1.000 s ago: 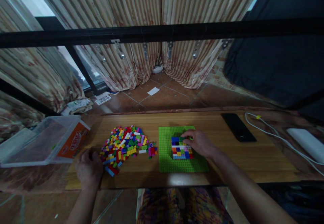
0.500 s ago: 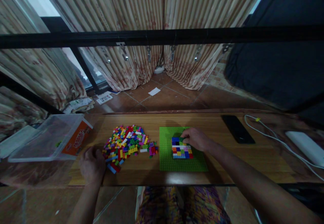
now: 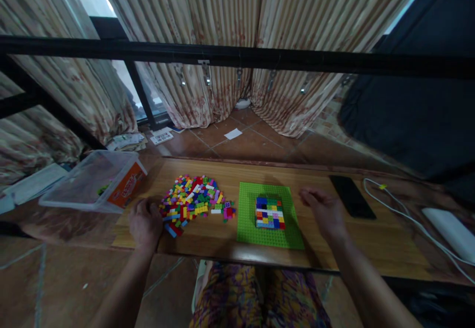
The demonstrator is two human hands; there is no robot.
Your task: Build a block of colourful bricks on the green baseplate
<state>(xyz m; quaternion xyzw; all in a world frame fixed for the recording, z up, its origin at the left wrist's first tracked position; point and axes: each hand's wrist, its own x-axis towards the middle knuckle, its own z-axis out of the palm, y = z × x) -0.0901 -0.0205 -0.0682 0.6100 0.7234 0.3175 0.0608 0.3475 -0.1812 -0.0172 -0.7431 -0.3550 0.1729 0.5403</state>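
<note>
The left hand point(image 3: 145, 224) rests loosely curled at the nine o'clock edge of the brick pile point(image 3: 193, 202). The right hand point(image 3: 323, 210) hovers empty, fingers relaxed, at three o'clock of the green baseplate point(image 3: 267, 234), which carries a multicoloured brick square point(image 3: 269, 213) on the surface point(image 3: 371, 241).

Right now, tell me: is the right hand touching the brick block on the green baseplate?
No. The right hand hovers over the table to the right of the green baseplate, clear of the brick block.

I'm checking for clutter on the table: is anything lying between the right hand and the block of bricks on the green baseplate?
Nothing visible does. The right hand hangs just right of the green baseplate, and only bare plate and bare wood separate it from the brick block. The phone lies on the hand's far side.
</note>
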